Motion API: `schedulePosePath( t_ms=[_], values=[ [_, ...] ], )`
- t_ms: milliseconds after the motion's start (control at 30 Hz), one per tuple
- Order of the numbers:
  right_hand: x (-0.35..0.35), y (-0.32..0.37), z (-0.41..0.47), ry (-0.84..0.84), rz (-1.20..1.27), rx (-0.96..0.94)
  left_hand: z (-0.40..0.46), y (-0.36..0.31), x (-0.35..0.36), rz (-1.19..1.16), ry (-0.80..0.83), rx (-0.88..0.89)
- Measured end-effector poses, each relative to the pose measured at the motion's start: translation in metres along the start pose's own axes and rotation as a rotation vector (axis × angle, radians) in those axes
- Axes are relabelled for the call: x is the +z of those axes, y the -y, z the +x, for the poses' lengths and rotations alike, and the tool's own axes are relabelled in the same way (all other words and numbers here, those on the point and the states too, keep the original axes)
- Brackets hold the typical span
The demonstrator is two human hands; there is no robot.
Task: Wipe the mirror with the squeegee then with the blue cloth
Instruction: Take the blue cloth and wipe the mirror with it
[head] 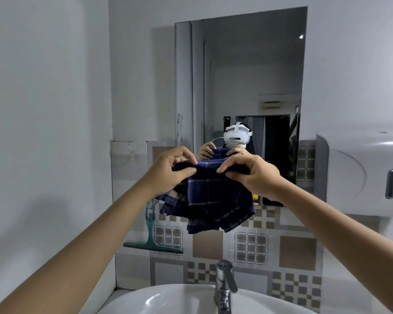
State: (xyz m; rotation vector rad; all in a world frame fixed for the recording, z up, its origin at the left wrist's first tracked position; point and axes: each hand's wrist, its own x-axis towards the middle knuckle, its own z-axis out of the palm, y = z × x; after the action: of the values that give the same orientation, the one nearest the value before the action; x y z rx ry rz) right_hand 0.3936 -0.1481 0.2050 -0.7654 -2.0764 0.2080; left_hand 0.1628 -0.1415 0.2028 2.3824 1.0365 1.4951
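A dark blue checked cloth (211, 200) hangs in front of the lower part of the wall mirror (247, 71). My left hand (170, 171) pinches its top edge on the left. My right hand (252, 173) pinches the same edge on the right. The cloth droops in folds below both hands, apart from the glass. A green squeegee (152, 239) hangs on the tiled wall below the mirror's left corner, blade down, untouched. The mirror reflects both hands and the cloth.
A white sink (168, 298) with a chrome tap (224, 284) sits directly below. A white dispenser (361, 173) juts from the wall on the right, beside the mirror. A plain wall closes the left side.
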Motion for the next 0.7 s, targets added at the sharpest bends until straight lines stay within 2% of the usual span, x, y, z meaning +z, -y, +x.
schedulePosePath(
  t_ms=[67, 233, 400, 467, 600, 700],
  values=[
    [-0.005, -0.007, -0.001, -0.005, 0.125, 0.014, 0.005, -0.005, 0.004, -0.109, 0.006, -0.01],
    [-0.013, -0.023, -0.003, -0.001, 0.753, 0.036, 0.015, -0.019, 0.013, -0.317, -0.001, -0.119],
    [-0.019, -0.026, -0.014, 0.151, 0.912, 0.109, 0.03, -0.024, 0.019, -0.461, 0.025, -0.263],
    [-0.021, -0.027, -0.014, 0.073, 0.946, 0.155, 0.035, -0.024, 0.021, -0.484, 0.08, -0.25],
    [-0.025, -0.024, -0.006, -0.22, 1.03, 0.175, 0.056, -0.027, 0.028, -0.539, 0.13, -0.237],
    [-0.027, -0.018, 0.011, -0.35, 0.928, 0.128, 0.08, -0.029, 0.03, -0.464, 0.11, -0.161]
  ],
)
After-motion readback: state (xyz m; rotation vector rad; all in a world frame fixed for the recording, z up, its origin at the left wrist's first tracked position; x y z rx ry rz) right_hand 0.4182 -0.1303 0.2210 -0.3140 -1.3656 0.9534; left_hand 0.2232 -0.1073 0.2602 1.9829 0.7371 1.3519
